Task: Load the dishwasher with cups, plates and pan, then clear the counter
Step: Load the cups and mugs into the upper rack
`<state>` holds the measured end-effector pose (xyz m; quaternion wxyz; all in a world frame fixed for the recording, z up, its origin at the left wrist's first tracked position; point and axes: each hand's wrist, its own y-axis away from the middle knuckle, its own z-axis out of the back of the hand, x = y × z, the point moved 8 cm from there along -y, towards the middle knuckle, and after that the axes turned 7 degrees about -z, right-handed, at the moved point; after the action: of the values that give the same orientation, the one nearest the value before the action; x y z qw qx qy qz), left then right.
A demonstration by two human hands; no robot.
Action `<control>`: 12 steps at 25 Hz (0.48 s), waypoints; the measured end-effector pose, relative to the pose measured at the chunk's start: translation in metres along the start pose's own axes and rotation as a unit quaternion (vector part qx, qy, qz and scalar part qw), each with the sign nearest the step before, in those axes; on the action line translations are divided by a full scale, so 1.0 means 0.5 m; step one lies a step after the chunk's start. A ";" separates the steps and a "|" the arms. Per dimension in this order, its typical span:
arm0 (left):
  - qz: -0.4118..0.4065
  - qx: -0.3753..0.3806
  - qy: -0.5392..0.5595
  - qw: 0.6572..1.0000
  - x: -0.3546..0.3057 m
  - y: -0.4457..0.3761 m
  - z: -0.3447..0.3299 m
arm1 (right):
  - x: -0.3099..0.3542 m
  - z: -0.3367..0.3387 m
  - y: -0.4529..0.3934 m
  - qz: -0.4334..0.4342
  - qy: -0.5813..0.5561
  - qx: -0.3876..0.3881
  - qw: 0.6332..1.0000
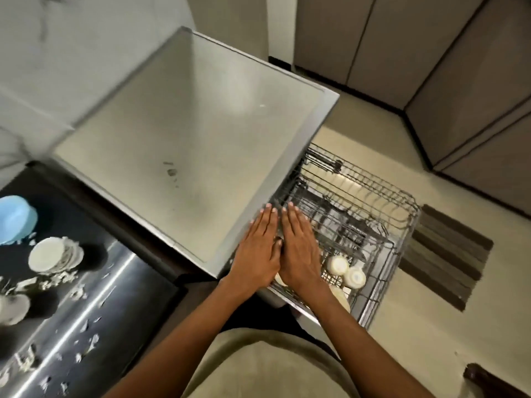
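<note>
We hold both hands flat, side by side, fingers straight and together, gripping nothing. Our left hand (257, 248) lies on the near right corner of the dishwasher (189, 133) top, a bare steel square. Our right hand (300, 248) is over the rack (399, 225), at its near left edge; we cannot tell whether it presses on the wire.

The rack is pulled out to the right of the machine. Two pale cups (346, 271) sit upside down in its near part, touching each other, and a plate (342, 300) shows just near them, partly hidden by our right forearm. The far half of the rack shows only wire.

On the left, a dark counter (94, 300) carries a blue bowl (15, 219), a white cup (54, 255) on its side just near it, and scattered pale scraps. Another pale dish at the left edge is blurred.

Right of the rack a striped mat (448, 254) lies on the beige floor (431, 340). Grey cabinets (459, 81) line the far right.
</note>
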<state>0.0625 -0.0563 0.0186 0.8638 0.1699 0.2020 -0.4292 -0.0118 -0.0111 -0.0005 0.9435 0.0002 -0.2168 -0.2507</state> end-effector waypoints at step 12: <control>0.160 -0.195 0.048 0.967 0.259 0.324 0.240 | 0.464 -0.075 0.047 0.238 -0.023 0.008 0.971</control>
<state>0.2895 -0.1063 0.0771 0.9269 0.0487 0.2929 -0.2295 0.1956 -0.1044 0.0628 0.9708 -0.0494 -0.2341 -0.0172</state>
